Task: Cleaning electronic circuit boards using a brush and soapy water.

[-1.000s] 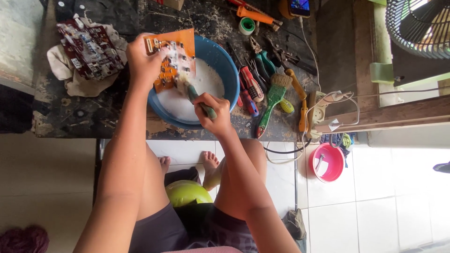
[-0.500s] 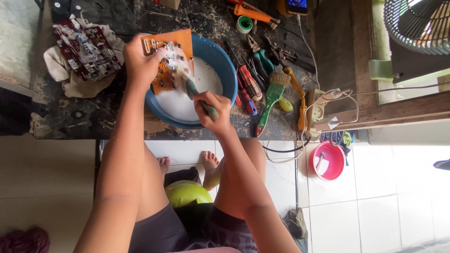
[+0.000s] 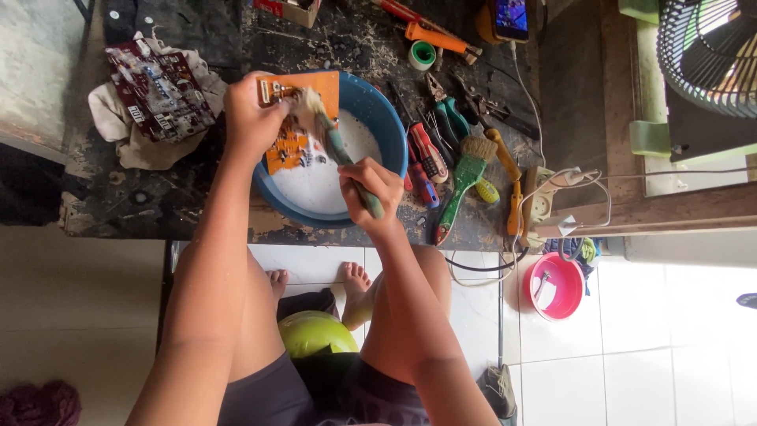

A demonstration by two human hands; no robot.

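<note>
The left hand (image 3: 251,118) grips an orange circuit board (image 3: 298,118) by its edge, holding it tilted over the blue basin (image 3: 378,102) of milky liquid. The right hand (image 3: 377,188) is clenched around a paintbrush (image 3: 335,146); since a second ago its bristles have slid up onto the board's top, so scrubbing continues. Screwdrivers (image 3: 422,154) lie just right of that hand.

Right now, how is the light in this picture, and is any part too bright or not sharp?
In the head view, daylight is soft and even over the dark workbench; the white floor tiles at lower right are washed out; the orange circuit board, held by the left hand, is sharp; the brush in the right hand has slightly soft bristles; the fan shows bright glare behind its grille.
</note>
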